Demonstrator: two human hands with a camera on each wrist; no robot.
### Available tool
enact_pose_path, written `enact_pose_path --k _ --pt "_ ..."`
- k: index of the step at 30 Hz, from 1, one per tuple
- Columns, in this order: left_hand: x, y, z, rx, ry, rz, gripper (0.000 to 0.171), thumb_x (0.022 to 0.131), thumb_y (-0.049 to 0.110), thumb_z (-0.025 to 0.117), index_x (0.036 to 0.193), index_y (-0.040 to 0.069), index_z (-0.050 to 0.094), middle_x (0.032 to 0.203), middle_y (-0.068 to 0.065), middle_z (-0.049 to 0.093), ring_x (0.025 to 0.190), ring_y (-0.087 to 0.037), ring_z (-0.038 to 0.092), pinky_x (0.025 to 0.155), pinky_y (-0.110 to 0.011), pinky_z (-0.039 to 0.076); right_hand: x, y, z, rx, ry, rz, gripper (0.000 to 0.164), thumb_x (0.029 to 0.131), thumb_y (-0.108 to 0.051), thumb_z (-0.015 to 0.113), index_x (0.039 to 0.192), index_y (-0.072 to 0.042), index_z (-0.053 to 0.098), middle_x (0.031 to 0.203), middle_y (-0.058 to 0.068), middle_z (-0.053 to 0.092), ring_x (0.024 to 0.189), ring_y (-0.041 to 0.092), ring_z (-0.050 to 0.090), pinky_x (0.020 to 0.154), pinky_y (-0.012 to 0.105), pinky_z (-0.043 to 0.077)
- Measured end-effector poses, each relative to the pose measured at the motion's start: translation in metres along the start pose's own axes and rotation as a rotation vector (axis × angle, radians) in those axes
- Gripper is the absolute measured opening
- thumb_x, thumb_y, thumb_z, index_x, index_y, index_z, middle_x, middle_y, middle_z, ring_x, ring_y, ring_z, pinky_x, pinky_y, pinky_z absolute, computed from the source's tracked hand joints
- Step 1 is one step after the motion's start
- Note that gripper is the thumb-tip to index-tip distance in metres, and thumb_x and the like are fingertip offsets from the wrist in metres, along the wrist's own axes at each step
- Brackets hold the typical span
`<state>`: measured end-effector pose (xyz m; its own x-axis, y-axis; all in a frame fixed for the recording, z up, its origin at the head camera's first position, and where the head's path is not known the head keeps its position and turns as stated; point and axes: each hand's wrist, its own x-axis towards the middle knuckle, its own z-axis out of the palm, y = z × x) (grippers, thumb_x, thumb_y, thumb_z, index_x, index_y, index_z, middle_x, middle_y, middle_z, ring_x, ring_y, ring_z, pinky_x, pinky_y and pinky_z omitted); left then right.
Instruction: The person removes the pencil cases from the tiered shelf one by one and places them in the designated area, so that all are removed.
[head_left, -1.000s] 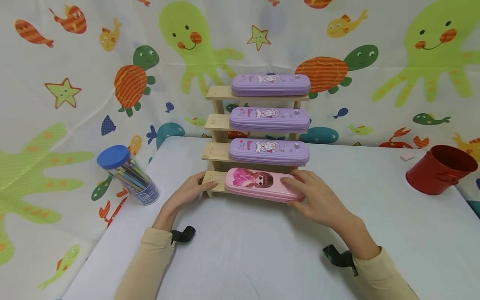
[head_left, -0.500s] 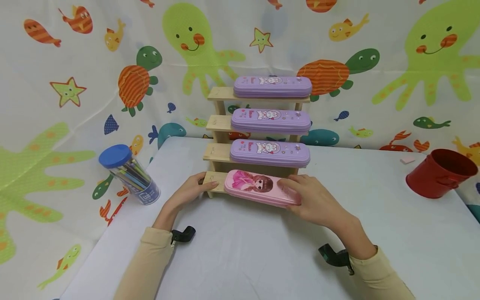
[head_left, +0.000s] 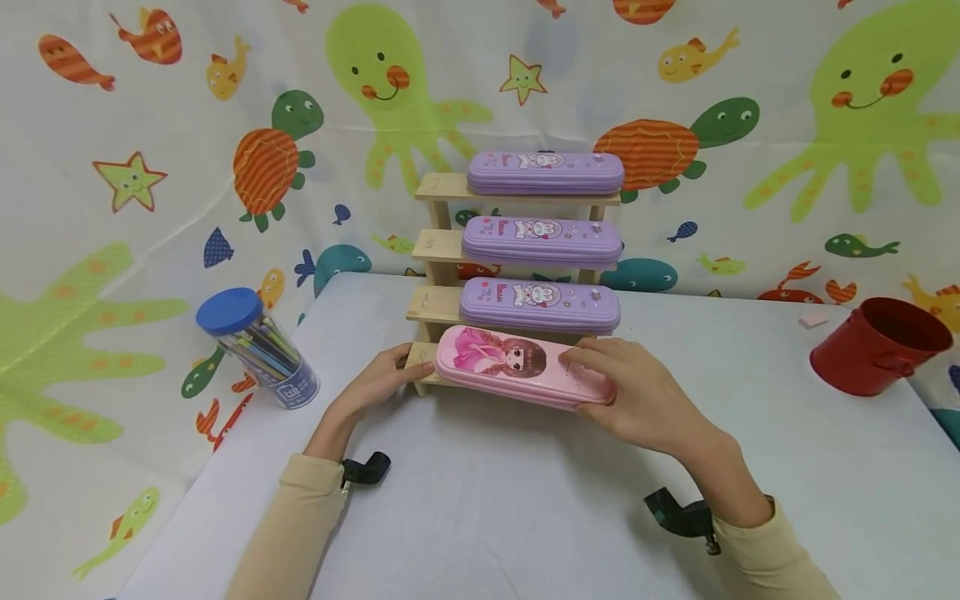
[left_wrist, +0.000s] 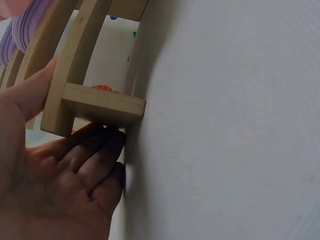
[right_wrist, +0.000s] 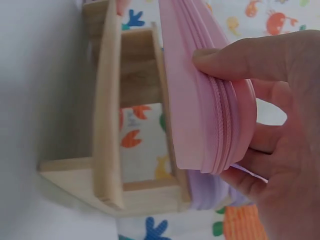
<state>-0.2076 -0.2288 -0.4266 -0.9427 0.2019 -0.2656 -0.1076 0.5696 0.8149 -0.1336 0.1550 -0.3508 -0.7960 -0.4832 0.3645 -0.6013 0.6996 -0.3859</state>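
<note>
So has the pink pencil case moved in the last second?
Yes. The pink pencil case has lifted and shifted left, now overhanging the wooden rack's bottom step.

**Pale wood, smooth cases, matt cloth**

The stepped rack (head_left: 431, 310) is bare, unvarnished light wood. The pink pencil case (head_left: 525, 367) looks smooth with a slight sheen, its zip (right_wrist: 220, 125) ribbed. The purple cases (head_left: 540, 304) look alike. The table cover (head_left: 525, 500) is matt white; the bucket (head_left: 877, 346) glossy red.

We're in long beige sleeves (head_left: 292, 521) on both arms, and there's a small black clip-on mount (head_left: 366, 468) strapped at each wrist.
</note>
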Motion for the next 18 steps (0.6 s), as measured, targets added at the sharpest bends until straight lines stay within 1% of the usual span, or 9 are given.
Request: enact_pose_path --k 5,9,13,14,16,18 --pt "0.001 0.0 -0.001 0.007 0.002 -0.021 0.085 0.091 0.056 0.064 0.153 0.005 0.035 0.156 -0.017 0.04 0.15 -0.039 0.028 0.118 -0.063 0.024 0.0 0.0 -0.015 0.031 0.05 0.031 0.062 0.069 -0.018 0.089 0.127 -0.021 0.066 0.131 0.006 0.065 0.124 0.029 0.055 0.099 0.055 0.049" --pt "0.0 -0.001 -0.001 -0.005 -0.002 -0.009 0.083 0.092 0.054 0.064 0.153 0.005 0.035 0.157 -0.017 0.039 0.15 -0.038 0.026 0.12 -0.062 0.022 0.001 0.004 -0.026 0.071 0.11 0.05 0.065 0.068 -0.014 0.09 0.128 -0.02 0.066 0.134 0.007 0.064 0.126 0.029 0.055 0.096 0.056 0.052" --pt "0.0 -0.002 0.0 -0.017 -0.01 0.012 0.082 0.093 0.051 0.063 0.153 0.004 0.035 0.156 -0.018 0.04 0.15 -0.038 0.026 0.121 -0.06 0.021 -0.001 0.013 -0.035 0.073 0.188 0.034 0.066 0.067 -0.011 0.091 0.127 -0.019 0.067 0.133 0.007 0.064 0.126 0.027 0.055 0.093 0.054 0.054" --pt "0.0 -0.002 0.0 -0.017 -0.011 0.019 0.082 0.093 0.051 0.063 0.153 0.004 0.034 0.156 -0.018 0.041 0.15 -0.038 0.027 0.121 -0.06 0.021 -0.002 0.015 -0.038 0.063 0.208 0.031 0.066 0.066 -0.011 0.092 0.127 -0.019 0.067 0.133 0.006 0.065 0.125 0.027 0.056 0.094 0.052 0.054" --pt "0.0 -0.003 0.0 -0.016 -0.011 0.031 0.081 0.094 0.05 0.063 0.153 0.003 0.034 0.156 -0.018 0.041 0.15 -0.037 0.027 0.121 -0.059 0.021 -0.004 0.02 -0.043 0.047 0.247 0.03 0.067 0.066 -0.011 0.092 0.127 -0.018 0.067 0.131 0.006 0.065 0.124 0.026 0.056 0.095 0.038 0.053" --pt "0.0 -0.003 -0.001 -0.013 -0.009 0.04 0.08 0.094 0.05 0.063 0.153 0.003 0.035 0.155 -0.018 0.041 0.15 -0.037 0.027 0.121 -0.058 0.021 -0.006 0.023 -0.048 0.034 0.282 0.035 0.069 0.065 -0.01 0.092 0.129 -0.017 0.066 0.131 0.007 0.066 0.122 0.025 0.057 0.094 0.022 0.048"
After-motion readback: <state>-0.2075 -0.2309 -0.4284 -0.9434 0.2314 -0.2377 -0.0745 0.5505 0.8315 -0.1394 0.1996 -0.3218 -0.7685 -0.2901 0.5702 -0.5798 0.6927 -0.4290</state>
